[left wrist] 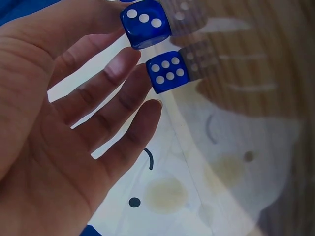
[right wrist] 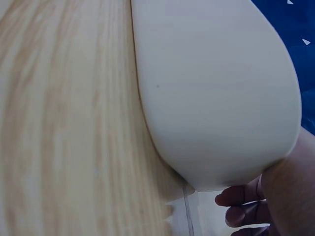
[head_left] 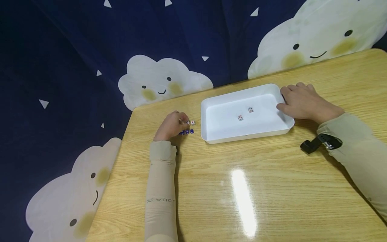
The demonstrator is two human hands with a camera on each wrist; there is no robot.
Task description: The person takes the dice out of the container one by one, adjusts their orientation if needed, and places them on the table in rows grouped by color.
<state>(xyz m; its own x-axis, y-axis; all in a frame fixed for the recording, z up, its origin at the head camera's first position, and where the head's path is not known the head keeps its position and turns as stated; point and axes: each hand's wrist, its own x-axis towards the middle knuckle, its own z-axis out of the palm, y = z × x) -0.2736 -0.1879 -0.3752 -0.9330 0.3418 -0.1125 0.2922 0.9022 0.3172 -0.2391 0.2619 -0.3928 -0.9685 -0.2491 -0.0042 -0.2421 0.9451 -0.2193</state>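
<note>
My left hand [head_left: 173, 125] reaches down at the left of the tray, thumb and forefinger pinching a white die [head_left: 188, 123]. Beside it sits another white die [head_left: 193, 123]. Several blue dice [head_left: 187, 131] lie in a row just below the fingers; in the left wrist view one blue die [left wrist: 168, 72] shows six white dots close to the fingertips. My right hand [head_left: 300, 102] grips the right end of a white rectangular tray [head_left: 229, 137], thumb over the rim. In the right wrist view the tray's outer wall [right wrist: 216, 98] hides part of that hand.
Two white dice with red dots, one at the middle [head_left: 240, 118] and one farther back [head_left: 250, 110], lie inside the tray. The wooden table [head_left: 205, 188] runs back to a dark blue curtain [head_left: 187, 30] with cloud faces. A black strap [head_left: 321, 143] circles the right wrist.
</note>
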